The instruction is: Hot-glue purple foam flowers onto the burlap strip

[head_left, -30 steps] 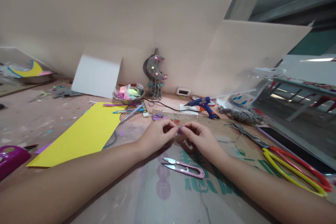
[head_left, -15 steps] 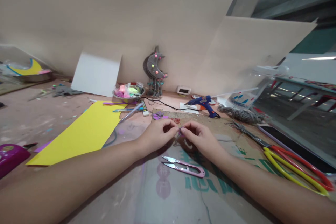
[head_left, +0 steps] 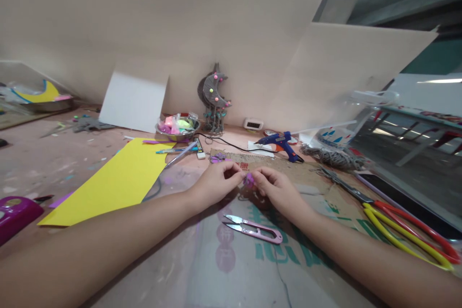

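Observation:
In the head view, a small crumpled-looking purple piece [head_left: 249,180] shows between my two hands above the cardboard. My right hand [head_left: 276,188] pinches it at its right side with thumb and forefinger. My left hand [head_left: 216,183] is closed, thumb against fingertips, right at the piece's left edge; whatever those fingertips grip is too small to make out. A thin grey string loop [head_left: 242,197] lies just below. Nearer to me rest pink thread snips [head_left: 254,229], blades pointing left. Beyond the left hand lie purple cut-outs [head_left: 218,157].
Yellow paper [head_left: 115,183] lies left, beside a magenta tool [head_left: 18,216]. A blue glue gun [head_left: 283,142], grey yarn [head_left: 335,156] and red-and-yellow-handled scissors [head_left: 404,231] are to the right. Behind stand a bowl of coloured clay [head_left: 178,127] and a grey moon ornament [head_left: 213,91].
The purple piece now shows more fully between the fingertips, and the right hand's fingers have shifted slightly right. Both forearms stay nearly in place.

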Available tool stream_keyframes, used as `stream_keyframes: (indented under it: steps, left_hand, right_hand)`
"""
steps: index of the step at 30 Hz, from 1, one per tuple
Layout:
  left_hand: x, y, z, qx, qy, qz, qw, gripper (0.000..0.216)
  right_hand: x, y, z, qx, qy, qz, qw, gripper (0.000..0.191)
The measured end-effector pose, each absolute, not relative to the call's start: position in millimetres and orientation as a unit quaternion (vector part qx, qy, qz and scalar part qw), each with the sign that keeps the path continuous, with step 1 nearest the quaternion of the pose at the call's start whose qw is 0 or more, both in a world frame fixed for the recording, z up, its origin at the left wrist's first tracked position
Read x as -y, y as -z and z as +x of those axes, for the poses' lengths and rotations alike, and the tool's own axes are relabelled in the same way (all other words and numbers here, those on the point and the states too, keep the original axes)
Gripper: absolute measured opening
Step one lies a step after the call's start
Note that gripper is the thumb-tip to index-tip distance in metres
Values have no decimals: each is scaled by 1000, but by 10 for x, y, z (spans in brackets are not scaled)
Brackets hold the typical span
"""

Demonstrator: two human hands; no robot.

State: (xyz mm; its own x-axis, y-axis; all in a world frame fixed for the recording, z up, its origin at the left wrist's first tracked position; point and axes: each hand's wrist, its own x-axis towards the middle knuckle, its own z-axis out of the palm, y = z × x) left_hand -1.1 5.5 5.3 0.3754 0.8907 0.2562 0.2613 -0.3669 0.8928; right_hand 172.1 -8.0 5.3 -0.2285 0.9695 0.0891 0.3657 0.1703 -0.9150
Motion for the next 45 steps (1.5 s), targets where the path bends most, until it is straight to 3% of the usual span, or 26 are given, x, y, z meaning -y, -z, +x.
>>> stream_keyframes:
  steps: [9,24,30,38,45]
  left_hand:
    - [-79,-29,-13,-379,-390,735,405,29]
    - [-72,-44,-7,-397,-394,722,408,21]
    - [-83,-22,-20,-370,-403,741,389,29]
    - [-161,53,-8,-367,-481,601,523,35]
    - [-192,14,-64,-422,-502,592,469,29]
  right_hand:
    - [90,-60,1711,666,-430,-491,361,27]
    - [88,-66,1721,662,-434,-491,365,30]
    - [93,-67,1719,661,-435,-493,362,28]
    - [104,-95,1710,656,-423,-507,365,29]
    - [110,-101,1697,651,-417,-511,376,28]
